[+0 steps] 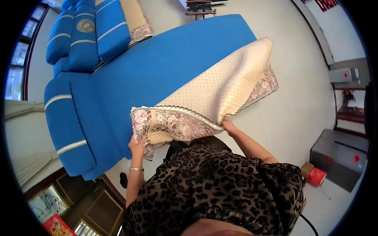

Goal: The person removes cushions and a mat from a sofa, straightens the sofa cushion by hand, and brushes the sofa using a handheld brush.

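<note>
A beige sofa cover (201, 90) with a floral border lies partly across the blue sofa seat (165, 59), its far part raised in a fold. My left hand (137, 146), with a bracelet at the wrist, grips the floral border near the cover's left corner. Closed on the cover's edge at the right is my right hand (229, 126). Between the two hands the edge sags, showing the floral side. The fingertips of both hands are partly hidden by the fabric.
Blue back cushions (84, 33) stand at the upper left, and a blue armrest (67, 122) at the left. Another beige cover (134, 19) lies behind them. At the right stand a grey cabinet (338, 157) and a red box (316, 177) on the floor.
</note>
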The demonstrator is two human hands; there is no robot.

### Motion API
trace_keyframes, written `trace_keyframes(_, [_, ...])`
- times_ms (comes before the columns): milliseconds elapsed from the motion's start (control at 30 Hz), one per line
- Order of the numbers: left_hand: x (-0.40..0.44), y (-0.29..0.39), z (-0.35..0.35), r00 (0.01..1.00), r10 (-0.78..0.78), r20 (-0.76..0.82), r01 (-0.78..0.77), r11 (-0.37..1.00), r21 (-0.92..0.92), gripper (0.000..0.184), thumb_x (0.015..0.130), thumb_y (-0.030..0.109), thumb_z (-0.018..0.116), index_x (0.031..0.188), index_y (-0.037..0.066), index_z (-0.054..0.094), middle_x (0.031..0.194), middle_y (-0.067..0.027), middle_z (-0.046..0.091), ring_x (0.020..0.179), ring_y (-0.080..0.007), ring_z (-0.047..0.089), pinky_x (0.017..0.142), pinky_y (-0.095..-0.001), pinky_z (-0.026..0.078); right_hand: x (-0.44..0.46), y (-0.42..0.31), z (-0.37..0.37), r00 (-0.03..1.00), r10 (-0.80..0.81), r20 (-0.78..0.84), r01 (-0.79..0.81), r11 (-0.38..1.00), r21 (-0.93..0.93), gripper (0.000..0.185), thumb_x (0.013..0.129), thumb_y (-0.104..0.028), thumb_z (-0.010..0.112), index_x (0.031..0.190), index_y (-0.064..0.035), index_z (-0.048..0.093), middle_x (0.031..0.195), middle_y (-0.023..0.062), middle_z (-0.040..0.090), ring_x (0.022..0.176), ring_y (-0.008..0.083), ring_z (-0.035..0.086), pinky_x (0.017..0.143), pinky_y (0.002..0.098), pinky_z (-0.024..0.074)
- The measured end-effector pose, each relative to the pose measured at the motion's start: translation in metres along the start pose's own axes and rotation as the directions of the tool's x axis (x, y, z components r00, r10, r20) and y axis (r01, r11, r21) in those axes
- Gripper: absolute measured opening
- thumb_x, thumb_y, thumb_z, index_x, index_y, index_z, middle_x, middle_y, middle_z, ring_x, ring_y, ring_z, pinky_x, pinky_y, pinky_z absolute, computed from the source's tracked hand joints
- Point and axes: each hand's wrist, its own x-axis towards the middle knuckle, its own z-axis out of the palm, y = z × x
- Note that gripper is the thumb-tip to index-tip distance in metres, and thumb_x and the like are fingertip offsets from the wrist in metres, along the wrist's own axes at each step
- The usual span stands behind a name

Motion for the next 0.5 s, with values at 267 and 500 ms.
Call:
trace_keyframes(267, [-0.04,0.059,0.129,0.801,0.325,0.502,-0.555,0.718,0.42,0.116,0.065,0.016,0.084,0.15,0.006,0.005,0.147,-0.0263,0.025,0.133,-0.0381,0.035,0.106,-0.0446,0.038,-0.051,-0.154,0.119,0.9,-0.221,0.377,0.403,0.751,-0.524,0.024,0.088,-0.014,0.051,0.077,0.007,0.058,0.07,0.015,0.059,0.057,0.023,0.054,0.056,0.0388,0.0499])
trace_keyframes(500, [-0.013,0.026,0.125,0.918,0.273,0.289,-0.32,0.938,0.131,0.064,0.078,0.01,0.072,0.134,-0.002,0.042,0.109,-0.0162,0.065,0.098,-0.0229,0.063,0.084,-0.0319,0.049,-0.079,-0.151,0.129,0.762,-0.381,0.524,0.482,0.874,-0.065,0.022,0.088,-0.028,0.06,0.093,-0.0072,0.061,0.087,0.0056,0.062,0.074,0.0192,0.056,0.067,0.0324,0.0474])
